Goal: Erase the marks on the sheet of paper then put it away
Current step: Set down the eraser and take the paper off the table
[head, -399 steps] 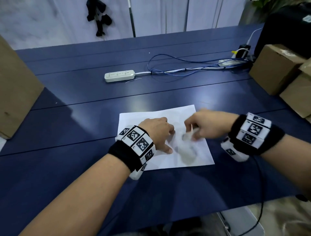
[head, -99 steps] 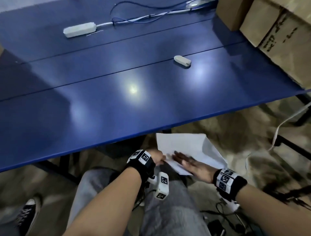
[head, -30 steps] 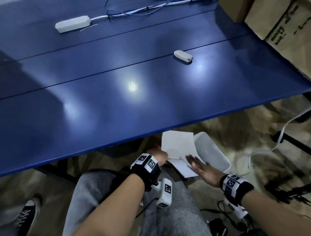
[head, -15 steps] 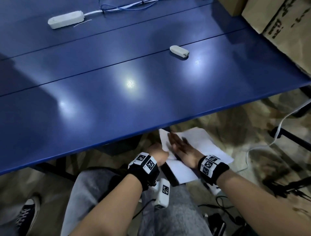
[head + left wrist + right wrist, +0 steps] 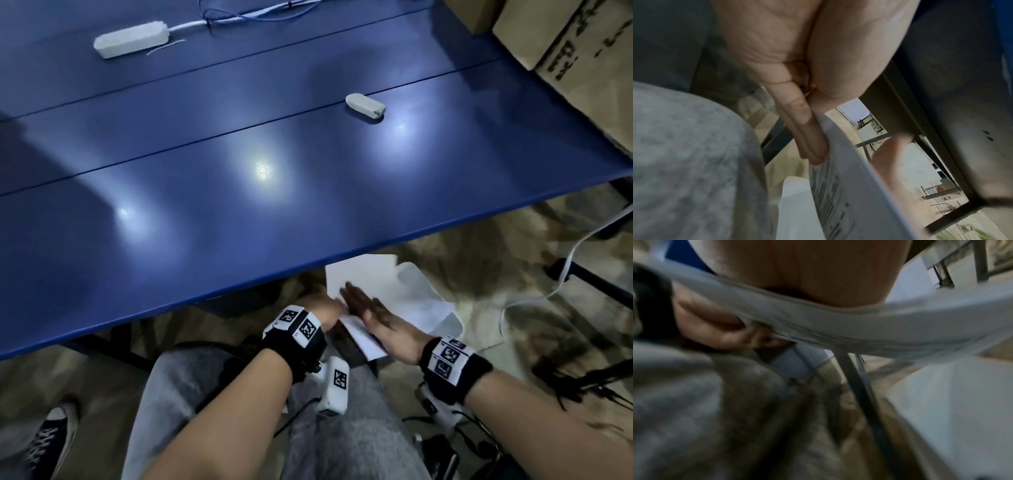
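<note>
White sheet of printed paper (image 5: 373, 284) sits just below the front edge of the blue bench (image 5: 239, 205), over a white plastic bin (image 5: 953, 402) on the floor. Left hand (image 5: 322, 310) has thumb and fingers (image 5: 807, 142) clamped on the near edge. Right hand (image 5: 380, 320) lies flat on top, fingers straight and together. Looks like a brush-off into the bin, though I can't spot any crumbs. My tip: tilt the sheet so its far edge dips over the bin, keep that pinch tight so nothing buckles, and sweep one way with light pressure.
</note>
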`<state>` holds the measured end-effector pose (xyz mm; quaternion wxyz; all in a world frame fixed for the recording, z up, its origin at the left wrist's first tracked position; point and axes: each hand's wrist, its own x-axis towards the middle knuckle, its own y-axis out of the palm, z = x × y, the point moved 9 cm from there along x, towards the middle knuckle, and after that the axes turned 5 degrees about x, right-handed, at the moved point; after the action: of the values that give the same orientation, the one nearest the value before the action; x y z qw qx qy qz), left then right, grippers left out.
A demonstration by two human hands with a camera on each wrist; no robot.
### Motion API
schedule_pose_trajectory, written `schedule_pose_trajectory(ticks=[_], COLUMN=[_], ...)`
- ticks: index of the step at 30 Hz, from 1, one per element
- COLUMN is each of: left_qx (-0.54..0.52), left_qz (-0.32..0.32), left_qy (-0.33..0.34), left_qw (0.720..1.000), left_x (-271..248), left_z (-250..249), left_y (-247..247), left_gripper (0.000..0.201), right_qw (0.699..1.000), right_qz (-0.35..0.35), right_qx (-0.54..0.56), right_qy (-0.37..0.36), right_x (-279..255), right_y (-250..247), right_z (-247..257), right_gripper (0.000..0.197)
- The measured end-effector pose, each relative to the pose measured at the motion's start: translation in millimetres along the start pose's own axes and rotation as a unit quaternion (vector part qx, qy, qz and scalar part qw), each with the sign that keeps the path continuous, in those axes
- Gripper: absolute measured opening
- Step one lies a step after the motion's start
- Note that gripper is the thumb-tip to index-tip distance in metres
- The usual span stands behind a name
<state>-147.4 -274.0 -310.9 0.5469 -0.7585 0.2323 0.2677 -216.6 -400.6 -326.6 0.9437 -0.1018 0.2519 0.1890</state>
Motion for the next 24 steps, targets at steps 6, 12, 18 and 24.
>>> schedule_pose_trajectory(ticks=[6, 12, 18, 24], left_qx=[0.006, -0.009, -0.008, 0.000], left_qz=[0.012, 0.020, 0.037, 0.033], left_qy=[-0.012, -0.009, -0.018, -0.012], left_qw=[1.000, 1.000, 0.999, 0.999], left_x=[-5, -6, -6, -7], left_z=[19, 12, 19, 23], left_y=[2, 5, 3, 6], left_gripper=[0.042, 0.041, 0.041, 0.049], right_qw=[0.953, 0.994, 0.986, 0.916], right_qz=[-0.047, -0.090, -0.019, -0.150], right_qx=[-0.147, -0.066, -0.160, -0.247], right_qy=[0.262, 0.010, 0.044, 0.277], right_x=[-27, -29, -26, -28], right_y=[-56, -47, -10, -98], right_z=[-89, 12, -45, -104], right_gripper=[0.078, 0.077, 0.067, 0.109])
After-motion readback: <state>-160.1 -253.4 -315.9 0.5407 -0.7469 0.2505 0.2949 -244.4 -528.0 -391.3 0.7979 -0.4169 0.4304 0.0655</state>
